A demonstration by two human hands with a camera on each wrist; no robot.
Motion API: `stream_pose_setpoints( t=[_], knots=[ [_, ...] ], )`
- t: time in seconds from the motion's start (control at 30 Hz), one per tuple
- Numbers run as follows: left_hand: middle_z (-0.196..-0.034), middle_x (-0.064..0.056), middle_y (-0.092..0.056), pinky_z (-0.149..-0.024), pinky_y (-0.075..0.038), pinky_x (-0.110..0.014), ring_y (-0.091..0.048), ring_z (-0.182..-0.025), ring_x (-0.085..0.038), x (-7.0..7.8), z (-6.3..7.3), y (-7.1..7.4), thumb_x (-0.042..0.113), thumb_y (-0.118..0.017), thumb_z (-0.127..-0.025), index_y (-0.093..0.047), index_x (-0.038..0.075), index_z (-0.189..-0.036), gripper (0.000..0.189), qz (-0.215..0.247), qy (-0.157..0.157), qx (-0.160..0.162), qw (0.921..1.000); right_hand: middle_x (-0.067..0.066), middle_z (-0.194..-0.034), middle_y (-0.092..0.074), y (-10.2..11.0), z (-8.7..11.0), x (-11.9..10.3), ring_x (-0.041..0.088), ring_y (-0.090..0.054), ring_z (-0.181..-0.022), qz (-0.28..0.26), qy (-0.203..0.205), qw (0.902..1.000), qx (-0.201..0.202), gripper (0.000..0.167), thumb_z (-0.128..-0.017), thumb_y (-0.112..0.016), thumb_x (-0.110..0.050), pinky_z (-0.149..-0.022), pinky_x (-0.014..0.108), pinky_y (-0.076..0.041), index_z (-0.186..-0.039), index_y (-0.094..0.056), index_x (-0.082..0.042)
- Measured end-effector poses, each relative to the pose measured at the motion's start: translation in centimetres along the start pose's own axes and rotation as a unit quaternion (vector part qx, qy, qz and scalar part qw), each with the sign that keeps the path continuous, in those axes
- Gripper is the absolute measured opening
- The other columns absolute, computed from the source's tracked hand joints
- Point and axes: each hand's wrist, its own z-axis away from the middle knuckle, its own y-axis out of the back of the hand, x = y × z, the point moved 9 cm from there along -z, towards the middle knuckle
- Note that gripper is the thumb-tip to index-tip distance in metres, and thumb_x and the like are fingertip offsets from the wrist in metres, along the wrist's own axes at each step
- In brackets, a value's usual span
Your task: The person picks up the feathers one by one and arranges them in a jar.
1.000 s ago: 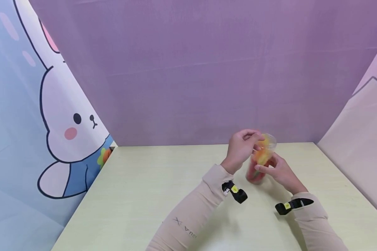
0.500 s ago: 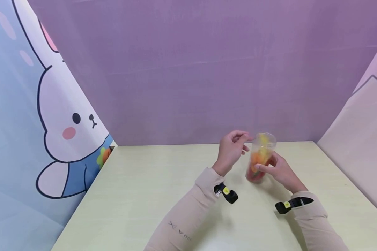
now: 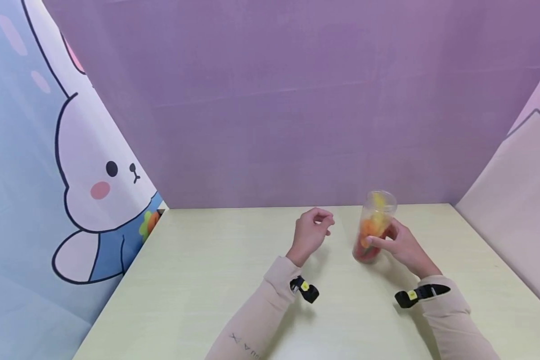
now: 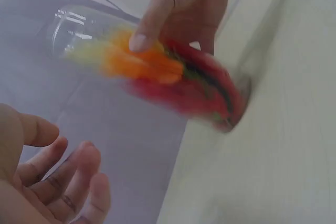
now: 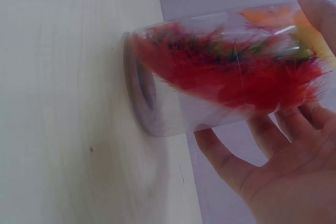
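A clear plastic cup [image 3: 371, 235] stands on the right part of the table. Inside it are red, orange, yellow and green feathery pieces [image 5: 236, 72], with the yellow ones [image 3: 378, 202] reaching up near the rim. My right hand [image 3: 400, 247] grips the cup from the right side, thumb [image 4: 144, 35] on one wall and fingers on the opposite one. To the left of the cup, apart from it, my left hand [image 3: 310, 235] hovers over the table with loosely bent fingers [image 4: 81, 182] and holds nothing.
The pale yellow table [image 3: 207, 280] ends at a purple wall panel [image 3: 270, 110] close behind the cup. A blue panel with a printed rabbit [image 3: 99, 165] borders the left side, and a pale printed panel [image 3: 517, 200] the right.
My left hand was at the cup's rim by the yellow and orange pieces and has moved left and lower, away from it. These pieces have settled lower in the cup. My right hand stays put.
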Motion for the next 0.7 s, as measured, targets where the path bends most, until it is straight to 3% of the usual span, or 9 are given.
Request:
stream_pose_setpoints(
  t=[0.23,0.47,0.7],
  knots=[
    [-0.098,0.001,-0.076,-0.063,-0.049,-0.021,-0.063,-0.066,-0.001,-2.2,0.8,1.7,0.021,-0.067,-0.097,-0.075,0.014,-0.108,0.015,-0.125,0.001,-0.013,0.9921,0.002,-0.129,-0.060,0.0,0.0,-0.3,-0.001,-0.054,-0.113,0.000,0.002,1.0000,-0.002,0.069,-0.094,-0.075,-0.037,-0.092,0.021,-0.044,-0.149,-0.043,-0.011],
    [-0.109,0.001,-0.076,-0.069,-0.050,-0.027,-0.067,-0.077,-0.007,-3.4,1.7,3.4,0.026,-0.066,-0.098,-0.073,0.018,-0.113,0.019,-0.238,0.009,-0.040,0.9705,0.008,-0.132,-0.059,-0.2,-0.1,-0.2,0.001,-0.053,-0.112,0.003,-0.002,1.0000,-0.003,0.070,-0.095,-0.074,-0.037,-0.092,0.023,-0.043,-0.150,-0.041,-0.009],
    [-0.124,-0.009,-0.072,-0.087,-0.055,-0.042,-0.070,-0.106,-0.026,-4.5,2.7,5.3,0.028,-0.066,-0.099,-0.068,0.015,-0.125,0.030,-0.306,0.000,-0.087,0.9482,0.011,-0.130,-0.058,-0.4,0.2,0.0,0.004,-0.053,-0.110,0.000,-0.001,0.9998,-0.019,0.071,-0.095,-0.074,-0.035,-0.093,0.027,-0.042,-0.150,-0.038,-0.008]
  ],
)
